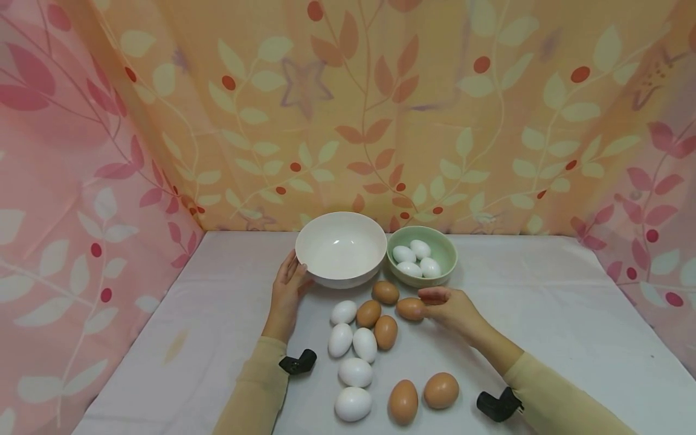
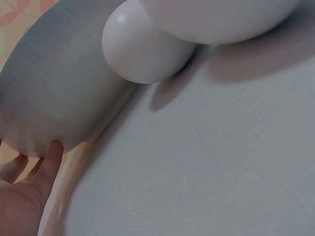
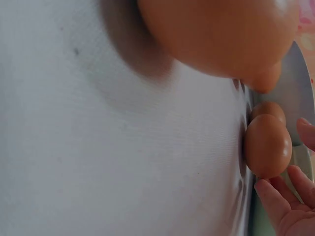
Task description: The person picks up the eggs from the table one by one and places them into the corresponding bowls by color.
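Observation:
In the head view, my left hand [image 1: 288,293] rests against the left side of a large white bowl [image 1: 341,248], its fingers and thumb along the outer wall. The left wrist view shows those fingers [image 2: 51,162] touching the bowl's underside. My right hand [image 1: 454,311] is at the right end of a brown egg [image 1: 410,309]. In the right wrist view, fingertips [image 3: 263,187] meet the end of that egg, and the thumb stands apart from it. More brown eggs [image 1: 385,292] and several white eggs [image 1: 341,340] lie on the white cloth in front of the bowl.
A smaller green bowl [image 1: 451,257] with several white eggs [image 1: 420,248] in it stands right of the white bowl. Two brown eggs [image 1: 403,402] lie nearer the front. A flowered curtain [image 1: 348,121] hangs behind and along both sides of the table.

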{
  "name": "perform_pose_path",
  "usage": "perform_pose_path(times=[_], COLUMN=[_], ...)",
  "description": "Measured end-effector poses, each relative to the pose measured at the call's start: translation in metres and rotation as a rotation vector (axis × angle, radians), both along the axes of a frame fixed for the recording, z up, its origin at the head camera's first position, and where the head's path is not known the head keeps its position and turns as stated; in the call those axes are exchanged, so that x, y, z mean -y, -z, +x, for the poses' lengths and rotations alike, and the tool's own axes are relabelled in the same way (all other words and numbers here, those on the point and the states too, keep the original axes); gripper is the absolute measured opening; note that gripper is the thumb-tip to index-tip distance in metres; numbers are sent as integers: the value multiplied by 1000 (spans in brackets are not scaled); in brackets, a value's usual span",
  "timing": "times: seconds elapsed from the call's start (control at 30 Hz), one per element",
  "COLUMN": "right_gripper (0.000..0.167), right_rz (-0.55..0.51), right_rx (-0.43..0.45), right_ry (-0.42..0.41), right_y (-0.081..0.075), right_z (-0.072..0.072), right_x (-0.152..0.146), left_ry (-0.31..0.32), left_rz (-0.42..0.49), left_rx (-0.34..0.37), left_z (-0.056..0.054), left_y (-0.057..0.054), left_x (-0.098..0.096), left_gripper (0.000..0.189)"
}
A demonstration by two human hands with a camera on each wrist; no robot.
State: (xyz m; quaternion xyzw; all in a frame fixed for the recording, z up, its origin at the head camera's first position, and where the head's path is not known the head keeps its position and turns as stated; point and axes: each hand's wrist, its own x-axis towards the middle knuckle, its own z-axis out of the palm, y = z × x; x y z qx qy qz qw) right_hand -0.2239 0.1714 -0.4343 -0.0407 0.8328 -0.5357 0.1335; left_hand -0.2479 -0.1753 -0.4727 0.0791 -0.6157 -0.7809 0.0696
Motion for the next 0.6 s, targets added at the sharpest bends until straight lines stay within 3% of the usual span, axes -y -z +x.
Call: perform_pose_path(times=[0.6], right_gripper=[52], right_rz=[27], right_rx=[-3], right_ry=[-41], right_y=[7], right_z=[-4], right_x=[8], left_ry=[4], left_rz=[-13], left_rx=[-6], left_z=[2], left_y=[-3], left_x=[0], left_gripper=[64])
